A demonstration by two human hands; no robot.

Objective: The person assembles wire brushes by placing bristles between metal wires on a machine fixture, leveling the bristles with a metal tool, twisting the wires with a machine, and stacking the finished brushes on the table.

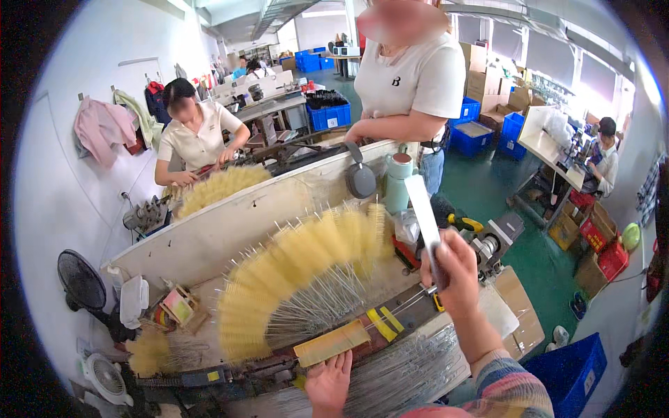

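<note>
Raised at the right, my right hand (456,275) is closed around a flat, pale blade-like strip (424,212) that is darker near my grip; I cannot tell its exact kind. Below, my left hand (331,382) lies with fingers stretched out, their tips at the near edge of a band of yellow bristles (333,343) set along the dark bench rail (265,369). Yellow tape-like strips (385,324) cross the rail beside it. Behind it, yellow-bristled wire brushes (293,251) fan out in an arc, wire stems pointing inward.
Loose wires (411,366) cover the near bench side. A low partition (209,240) stands behind the brushes, with a pale green flask (398,182) near its right end. One person stands behind it; another handles yellow bristles at the left. A blue bin (571,376) sits lower right.
</note>
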